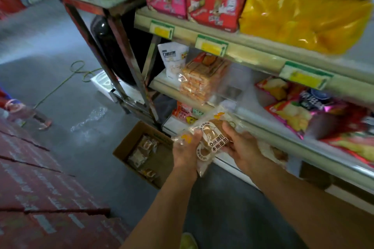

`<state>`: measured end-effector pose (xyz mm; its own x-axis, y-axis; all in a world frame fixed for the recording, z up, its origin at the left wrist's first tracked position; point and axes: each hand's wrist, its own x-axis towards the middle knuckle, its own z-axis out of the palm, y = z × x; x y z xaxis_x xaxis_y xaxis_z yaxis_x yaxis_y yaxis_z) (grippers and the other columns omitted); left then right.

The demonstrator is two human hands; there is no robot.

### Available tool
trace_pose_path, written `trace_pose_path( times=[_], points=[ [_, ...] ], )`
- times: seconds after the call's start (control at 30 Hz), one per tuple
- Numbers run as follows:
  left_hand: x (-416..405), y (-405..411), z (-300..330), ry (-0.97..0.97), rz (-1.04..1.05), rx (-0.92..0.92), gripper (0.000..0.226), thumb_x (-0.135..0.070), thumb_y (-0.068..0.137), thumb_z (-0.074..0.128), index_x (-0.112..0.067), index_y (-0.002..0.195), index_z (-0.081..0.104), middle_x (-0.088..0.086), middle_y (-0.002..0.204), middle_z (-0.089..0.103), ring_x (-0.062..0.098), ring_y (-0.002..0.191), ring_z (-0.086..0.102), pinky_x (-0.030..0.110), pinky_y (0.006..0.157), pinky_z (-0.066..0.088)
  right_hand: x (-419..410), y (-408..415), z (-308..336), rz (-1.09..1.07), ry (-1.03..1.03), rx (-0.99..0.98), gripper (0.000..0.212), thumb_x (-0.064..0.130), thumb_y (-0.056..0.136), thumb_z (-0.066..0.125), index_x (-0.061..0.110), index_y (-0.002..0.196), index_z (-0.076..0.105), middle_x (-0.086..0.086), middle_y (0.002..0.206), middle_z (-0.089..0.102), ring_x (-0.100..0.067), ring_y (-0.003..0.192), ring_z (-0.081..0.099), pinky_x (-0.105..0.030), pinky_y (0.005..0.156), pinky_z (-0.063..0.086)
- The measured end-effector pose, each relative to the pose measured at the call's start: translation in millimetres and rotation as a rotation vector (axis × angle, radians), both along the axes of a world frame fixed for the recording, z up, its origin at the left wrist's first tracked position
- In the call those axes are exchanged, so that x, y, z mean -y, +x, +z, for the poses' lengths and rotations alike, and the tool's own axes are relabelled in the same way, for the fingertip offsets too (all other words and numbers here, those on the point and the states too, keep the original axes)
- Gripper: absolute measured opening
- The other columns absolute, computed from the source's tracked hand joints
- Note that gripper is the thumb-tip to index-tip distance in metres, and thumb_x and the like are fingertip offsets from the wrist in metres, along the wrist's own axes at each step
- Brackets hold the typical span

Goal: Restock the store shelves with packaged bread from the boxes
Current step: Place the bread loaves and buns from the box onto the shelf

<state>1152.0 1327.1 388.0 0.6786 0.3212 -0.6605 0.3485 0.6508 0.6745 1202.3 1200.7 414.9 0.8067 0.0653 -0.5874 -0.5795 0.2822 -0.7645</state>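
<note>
Shelves point(263, 54): three tiers in view along the right. Top tier packed with snack bags to its front edge. Middle tier holds a white pouch and a biscuit pack at its left end, chip bags at its right, and a bare stretch between them.
Floor point(66, 91): open aisle to the left of the shelves; a green cord and a scrap of clear plastic lie on it.
Metal rack point(121, 50): stands at the shelves' left end, its legs just beside the box.
Box point(129, 147): open on the floor against the lowest tier's front edge; several bread packs inside, so stocking looks unfinished.
Bread pack point(210, 139): held in the air above the lowest tier's front edge, not yet shelved.
Left hand point(187, 147): fingers curled round the pack's left side.
Right hand point(241, 144): grips the pack's right side, thumb on top.
Room: judged best in the middle tier's bare stretch, directly above the hands.
</note>
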Motion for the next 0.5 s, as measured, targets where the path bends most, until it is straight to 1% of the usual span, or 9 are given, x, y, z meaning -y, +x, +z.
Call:
trace_pose_path(
  times=[0.07,0.13,0.2,0.27,0.3,0.33,0.43,0.47,0.5],
  points=[
    [31,-11,16,0.019,0.003,-0.001,0.077,-0.041,0.061,0.091,-0.017,0.125,0.056,0.018,0.108,0.073,0.038,0.093,0.073,0.062,0.09,0.053,35,-17,20,-0.037,-0.014,0.013,0.023,0.029,0.09,0.067,0.007,0.098,0.066,-0.012,0.091,0.073,-0.021,0.077,0.073,-0.027,0.052,0.056],
    [66,-27,34,0.086,-0.009,0.018,0.089,-0.052,0.05,0.09,-0.015,0.124,0.057,0.014,0.109,0.073,0.033,0.094,0.073,0.056,0.091,0.054,73,-36,36,-0.066,-0.029,0.026,0.027,0.032,0.094,0.061,0.005,0.088,0.062,-0.015,0.086,0.069,-0.026,0.076,0.07,-0.025,0.048,0.054],
    [101,-49,61,0.129,-0.029,0.05,0.068,-0.042,0.069,0.087,-0.011,0.123,0.06,0.014,0.109,0.073,0.031,0.094,0.073,0.052,0.088,0.057,110,-56,54,-0.102,-0.035,0.05,0.028,0.031,0.095,0.061,0.003,0.09,0.063,-0.017,0.083,0.066,-0.026,0.074,0.07,-0.03,0.054,0.058],
    [134,-68,81,0.101,-0.066,0.068,0.04,-0.025,0.086,0.076,-0.008,0.119,0.061,0.016,0.108,0.073,0.032,0.093,0.072,0.046,0.075,0.062,146,-78,72,-0.12,-0.033,0.088,0.03,0.031,0.095,0.06,0.002,0.102,0.064,-0.016,0.085,0.068,-0.026,0.076,0.071,-0.039,0.068,0.06],
    [149,-78,92,0.09,-0.078,0.079,0.035,-0.024,0.088,0.074,-0.008,0.117,0.061,0.017,0.107,0.072,0.032,0.092,0.072,0.045,0.069,0.062,164,-90,81,-0.126,-0.036,0.099,0.03,0.031,0.095,0.06,0.003,0.104,0.065,-0.014,0.084,0.069,-0.025,0.076,0.071,-0.04,0.071,0.06],
    [163,-87,102,0.09,-0.099,0.103,0.038,-0.028,0.086,0.076,-0.01,0.116,0.061,0.017,0.109,0.072,0.033,0.093,0.072,0.048,0.071,0.062,182,-101,91,-0.129,-0.035,0.103,0.028,0.031,0.096,0.059,0.005,0.103,0.065,-0.013,0.083,0.07,-0.024,0.074,0.072,-0.039,0.069,0.06],
    [207,-110,127,0.195,-0.213,0.158,0.08,-0.061,0.058,0.08,-0.021,0.124,0.059,0.01,0.113,0.073,0.031,0.101,0.071,0.056,0.092,0.055,235,-133,125,-0.149,0.001,0.09,0.02,0.028,0.097,0.058,0.009,0.097,0.063,-0.016,0.094,0.071,-0.024,0.078,0.071,-0.034,0.058,0.058],
    [221,-117,135,0.205,-0.241,0.168,0.081,-0.063,0.058,0.078,-0.021,0.125,0.059,0.009,0.112,0.073,0.03,0.101,0.071,0.056,0.093,0.054,253,-142,135,-0.154,0.019,0.091,0.019,0.026,0.096,0.058,0.008,0.099,0.062,-0.019,0.1,0.07,-0.026,0.082,0.07,-0.034,0.056,0.057],
    [235,-126,148,0.211,-0.248,0.187,0.071,-0.057,0.067,0.078,-0.019,0.124,0.059,0.01,0.11,0.073,0.031,0.099,0.071,0.055,0.091,0.055,270,-151,145,-0.153,0.033,0.101,0.019,0.025,0.095,0.059,0.008,0.103,0.062,-0.021,0.105,0.069,-0.029,0.087,0.07,-0.034,0.056,0.057]
  ],
)
